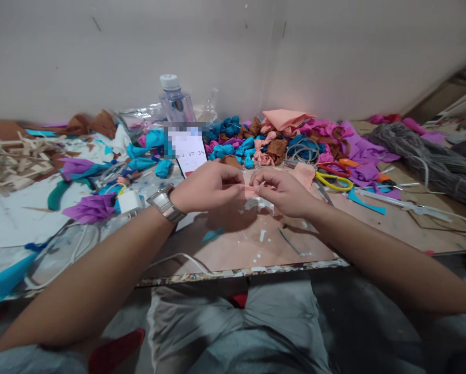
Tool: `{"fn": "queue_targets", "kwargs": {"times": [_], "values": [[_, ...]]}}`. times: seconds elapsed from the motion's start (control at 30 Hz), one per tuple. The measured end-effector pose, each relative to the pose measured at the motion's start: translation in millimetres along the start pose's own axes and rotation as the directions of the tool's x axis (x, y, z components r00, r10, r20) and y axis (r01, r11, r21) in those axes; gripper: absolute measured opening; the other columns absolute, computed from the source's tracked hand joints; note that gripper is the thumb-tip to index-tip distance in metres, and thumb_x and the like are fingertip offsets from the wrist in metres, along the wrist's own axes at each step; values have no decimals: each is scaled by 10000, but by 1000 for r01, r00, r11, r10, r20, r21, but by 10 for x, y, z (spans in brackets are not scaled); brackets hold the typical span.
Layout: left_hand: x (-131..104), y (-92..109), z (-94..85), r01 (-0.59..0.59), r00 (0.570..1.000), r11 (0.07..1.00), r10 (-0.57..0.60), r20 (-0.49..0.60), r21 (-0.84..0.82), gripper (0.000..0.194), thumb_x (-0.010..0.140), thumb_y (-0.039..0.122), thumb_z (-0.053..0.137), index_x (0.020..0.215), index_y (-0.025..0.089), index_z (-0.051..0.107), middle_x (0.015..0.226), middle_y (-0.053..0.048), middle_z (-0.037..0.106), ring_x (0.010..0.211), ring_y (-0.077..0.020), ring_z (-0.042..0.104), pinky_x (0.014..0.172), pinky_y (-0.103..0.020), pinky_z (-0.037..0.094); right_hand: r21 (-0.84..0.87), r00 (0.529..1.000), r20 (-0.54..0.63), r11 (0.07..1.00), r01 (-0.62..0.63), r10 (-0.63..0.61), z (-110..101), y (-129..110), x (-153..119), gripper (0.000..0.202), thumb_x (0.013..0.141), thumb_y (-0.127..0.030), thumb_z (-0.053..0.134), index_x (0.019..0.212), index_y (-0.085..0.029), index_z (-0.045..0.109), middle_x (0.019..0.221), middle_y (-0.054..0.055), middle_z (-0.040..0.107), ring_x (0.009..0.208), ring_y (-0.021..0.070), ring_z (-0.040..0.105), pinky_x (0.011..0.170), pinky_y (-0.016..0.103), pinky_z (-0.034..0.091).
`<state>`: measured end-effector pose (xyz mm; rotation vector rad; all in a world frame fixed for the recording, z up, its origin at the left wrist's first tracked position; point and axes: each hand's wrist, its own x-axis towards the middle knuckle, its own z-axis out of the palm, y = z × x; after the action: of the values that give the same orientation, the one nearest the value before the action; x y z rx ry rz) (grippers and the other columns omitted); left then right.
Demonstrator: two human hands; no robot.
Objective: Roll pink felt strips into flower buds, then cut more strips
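My left hand [211,188], with a metal watch [166,203] on the wrist, pinches a small piece of peach crepe paper [249,192] between thumb and forefinger. My right hand [283,191] grips the same piece from the other side, thumb tips a short way apart. Fingers hide much of the paper. Just below it, a torn white patch [259,205] shows on the tabletop. A larger peach sheet [305,175] lies beyond the right hand. Behind both hands spreads a heap of twisted crepe paper [269,148] in blue, brown, pink and peach.
A phone [190,148] showing a timer leans near a clear bottle [177,104]. Yellow-handled scissors [334,181] and a glue gun [406,203] lie right, before a grey cord bundle [431,156]. At left are green-handled pliers [58,195], a white charger [130,202] and wood scraps [26,156].
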<state>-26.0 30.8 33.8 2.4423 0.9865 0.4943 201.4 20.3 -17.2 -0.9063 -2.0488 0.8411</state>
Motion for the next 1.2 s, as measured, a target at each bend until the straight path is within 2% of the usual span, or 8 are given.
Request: {"fn": "queue_targets", "kwargs": {"times": [0.17, 0.4, 0.57, 0.7, 0.8, 0.93, 1.07, 1.2], "values": [[22, -74, -41, 15, 999, 999, -14, -35, 39, 212, 843, 280, 567, 823, 142, 726, 664, 6, 643, 600, -115, 527, 619, -254, 359, -5, 999, -31, 1000, -10, 10, -21, -10, 3, 113, 872, -196, 562, 758, -198, 561, 800, 11, 594, 757, 157, 530, 715, 295, 410], [41, -192, -3, 155, 981, 969, -127, -148, 193, 213, 803, 249, 558, 847, 150, 742, 699, -28, 703, 616, -148, 575, 617, -271, 358, 64, 992, -100, 996, -68, 74, -23, -10, 18, 118, 818, -225, 568, 707, -203, 535, 743, -1, 553, 714, 154, 499, 705, 306, 398], [25, -140, 6, 11, 998, 999, -7, -67, 48, 289, 860, 275, 540, 1024, 154, 745, 925, -45, 769, 793, -174, 673, 720, -265, 441, 67, 994, -77, 995, -72, 77, -15, -32, 15, 99, 804, -207, 552, 706, -198, 548, 716, -10, 535, 701, 148, 488, 680, 293, 376], [22, -113, 18, -49, 999, 998, 50, -2, 45, 263, 888, 312, 547, 897, 150, 754, 746, -17, 719, 642, -134, 604, 637, -256, 390, 28, 997, -51, 998, -51, 52, -11, -58, 1, 96, 823, -224, 571, 734, -190, 567, 731, -10, 541, 690, 136, 479, 655, 277, 358], [29, -143, 19, -5, 998, 994, 12, -65, 105, 232, 859, 294, 569, 839, 149, 749, 657, -5, 673, 575, -124, 551, 601, -265, 347, 27, 996, -54, 998, -63, 65, -6, -52, -5, 81, 809, -204, 548, 730, -190, 559, 734, -7, 546, 681, 134, 484, 639, 273, 353], [35, -181, 15, 74, 983, 985, -45, -179, 157, 218, 814, 233, 562, 861, 154, 759, 708, -22, 713, 626, -150, 594, 637, -276, 369, 38, 993, -68, 995, -96, 99, 0, -37, -2, 77, 778, -182, 518, 705, -192, 544, 712, -12, 534, 666, 134, 487, 641, 276, 358], [23, -147, 32, -45, 995, 990, 56, -77, 134, 253, 835, 264, 569, 943, 146, 766, 831, -46, 755, 709, -166, 637, 678, -273, 399, 41, 995, -53, 996, -82, 84, 10, -47, -3, 71, 794, -208, 560, 727, -188, 572, 731, -8, 552, 690, 137, 496, 652, 275, 365], [16, -83, 72, -118, 993, 985, 119, 5, 123, 284, 888, 295, 538, 954, 152, 774, 799, -44, 752, 711, -160, 633, 683, -268, 389, 73, 996, 13, 993, -87, 86, 20, -59, -11, 95, 833, -244, 572, 759, -187, 589, 750, -5, 562, 710, 142, 509, 666, 278, 380]]}}
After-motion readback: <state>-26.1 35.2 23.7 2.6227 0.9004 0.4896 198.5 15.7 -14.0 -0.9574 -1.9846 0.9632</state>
